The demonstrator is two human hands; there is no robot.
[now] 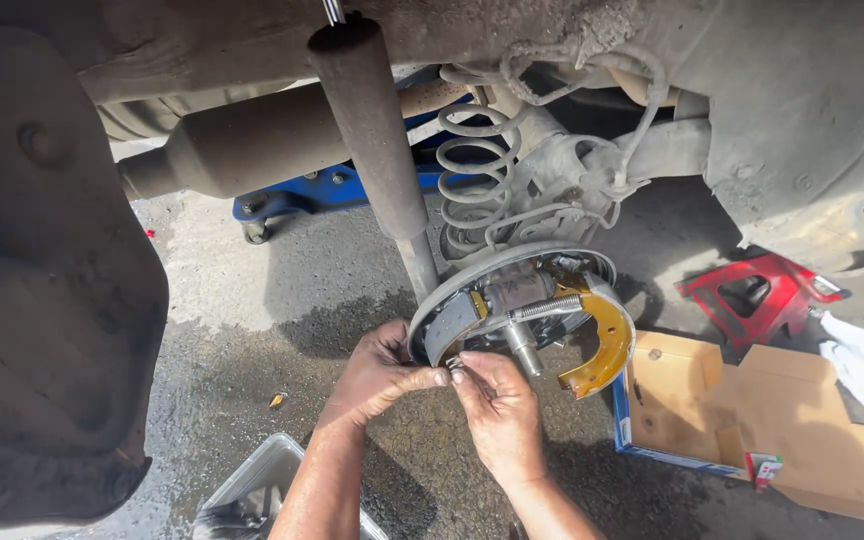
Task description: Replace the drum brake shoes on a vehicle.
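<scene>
We see an opened cardboard box (752,405) at four o'clock, nothing visible inside, and a clear plastic tray (252,480) at seven. Our left hand (377,375) and right hand (497,405) meet fingertip to fingertip, pinching a small metal part (454,364) at the brake assembly's (522,310) lower edge, near centre.

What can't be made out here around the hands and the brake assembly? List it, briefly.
Head view only:
- Small metal part: pinched between the fingers of the left hand and right hand, too small to identify.
- Grey brake shoe: its lower end is covered by the fingers.
- Shock absorber: its top is cut off by the upper edge.
- Metal tray: cut off by the bottom edge and partly covered by the left forearm.
</scene>
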